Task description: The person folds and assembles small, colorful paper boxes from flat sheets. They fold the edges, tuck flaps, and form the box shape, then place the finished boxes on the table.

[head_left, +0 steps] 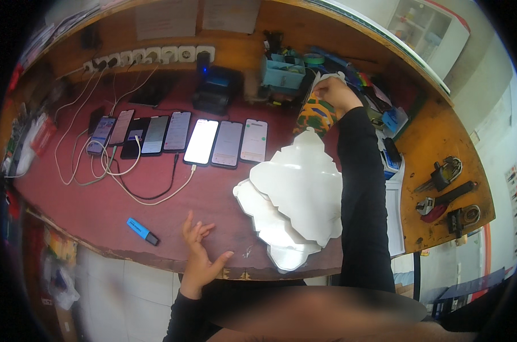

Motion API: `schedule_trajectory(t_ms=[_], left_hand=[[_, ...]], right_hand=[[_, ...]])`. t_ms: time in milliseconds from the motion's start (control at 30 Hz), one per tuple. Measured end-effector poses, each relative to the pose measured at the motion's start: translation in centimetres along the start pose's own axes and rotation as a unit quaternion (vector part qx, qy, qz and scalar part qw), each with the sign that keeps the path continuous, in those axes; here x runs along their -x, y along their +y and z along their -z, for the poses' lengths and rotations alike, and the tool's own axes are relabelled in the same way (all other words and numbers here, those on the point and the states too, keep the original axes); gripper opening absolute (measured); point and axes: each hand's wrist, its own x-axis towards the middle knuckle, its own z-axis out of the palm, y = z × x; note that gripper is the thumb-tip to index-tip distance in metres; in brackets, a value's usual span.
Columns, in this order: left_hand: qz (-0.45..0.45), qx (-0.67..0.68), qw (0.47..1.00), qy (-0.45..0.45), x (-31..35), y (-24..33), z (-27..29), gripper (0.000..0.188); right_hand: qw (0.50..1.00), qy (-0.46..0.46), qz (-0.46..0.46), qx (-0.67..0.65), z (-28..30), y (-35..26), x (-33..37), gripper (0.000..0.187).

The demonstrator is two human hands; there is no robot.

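Note:
My right hand (334,93) reaches far across the red desk (99,216) and grips the top edge of a white scalloped sheet (322,80) next to a green, orange and yellow patterned sheet (316,114). Several more white scalloped sheets (295,188) lie stacked on the desk beside my right forearm. Near the front edge, my left hand (198,256) hovers with fingers spread and nothing in it. A blue highlighter pen (141,231) lies to the left of that hand.
A row of several phones (178,137), some with lit screens, lies across the middle with white and black charging cables (127,176) running to wall sockets (150,55). A teal organiser box (281,73) stands behind. Padlocks and keys (449,194) lie on the wooden counter at the right.

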Motion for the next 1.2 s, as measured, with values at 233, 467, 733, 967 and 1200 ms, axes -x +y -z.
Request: schedule_trajectory(t_ms=[233, 467, 733, 967, 1200], left_hand=[[-0.001, 0.008, 1.0, -0.004, -0.1, 0.1, 0.0, 0.104], [-0.004, 0.009, 1.0, -0.016, -0.1, 0.2, 0.0, 0.103], [0.06, 0.141, 0.988, -0.012, -0.2, 0.4, 0.1, 0.089], [-0.026, 0.198, 0.978, 0.062, -7.5, 3.8, 0.9, 0.128], [-0.237, 0.278, 0.927, 0.083, -9.7, 5.1, 1.5, 0.132]], right_hand=[[0.988, 0.08, -0.015, -0.13, 0.3, -1.5, 2.3, 0.035], [0.993, 0.007, -0.032, 0.112, -0.4, -2.4, 4.2, 0.049], [0.98, 0.125, -0.014, -0.156, 2.1, -3.0, 8.6, 0.038], [0.894, 0.19, 0.143, -0.38, 2.9, -13.1, 18.9, 0.026], [0.834, 0.056, 0.291, -0.466, 3.3, -17.6, 23.9, 0.022]])
